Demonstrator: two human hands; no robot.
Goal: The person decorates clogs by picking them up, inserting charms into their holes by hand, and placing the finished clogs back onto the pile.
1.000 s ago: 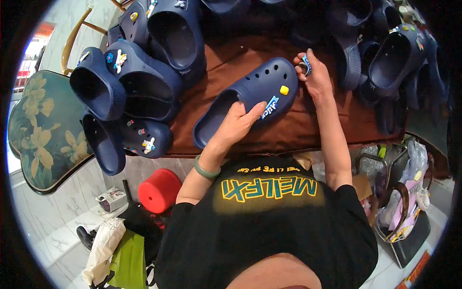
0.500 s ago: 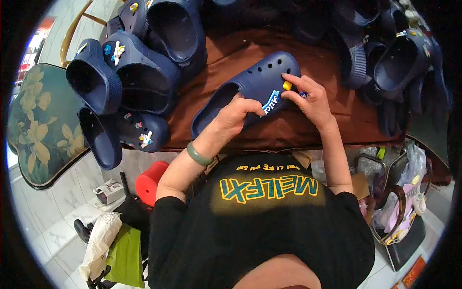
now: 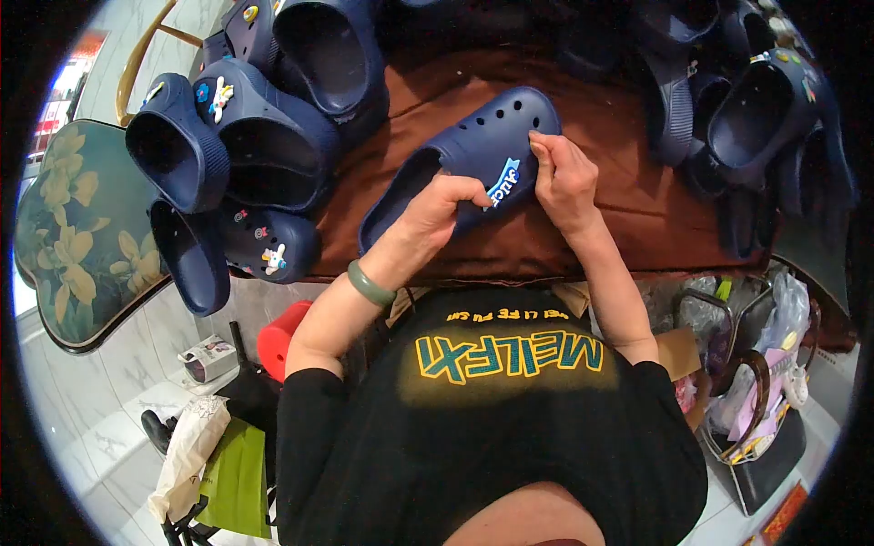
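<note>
A navy blue clog (image 3: 464,144) lies tilted on the brown cloth, its holed toe pointing up and right. My left hand (image 3: 444,202) grips its near side, the thumb beside a blue-and-white lettered charm (image 3: 506,182) on the upper. A green bangle circles that wrist. At the toe, my right hand (image 3: 566,182) is closed in a pinch against the clog's surface, next to the row of holes. The small yellow shoe charm seen earlier at these fingers is now hidden by them.
Several navy clogs (image 3: 278,150) with charms are piled at the left, and more clogs (image 3: 756,123) stand at the right. Brown cloth (image 3: 628,209) covers the work surface. Below are a red cylinder (image 3: 280,341), a green bag (image 3: 235,478) and a basket (image 3: 751,409) with plastic bags.
My right fingers have closed over the yellow shoe charm at the clog's toe and curled inward, hiding it. The clog and my left hand have shifted slightly up and left.
</note>
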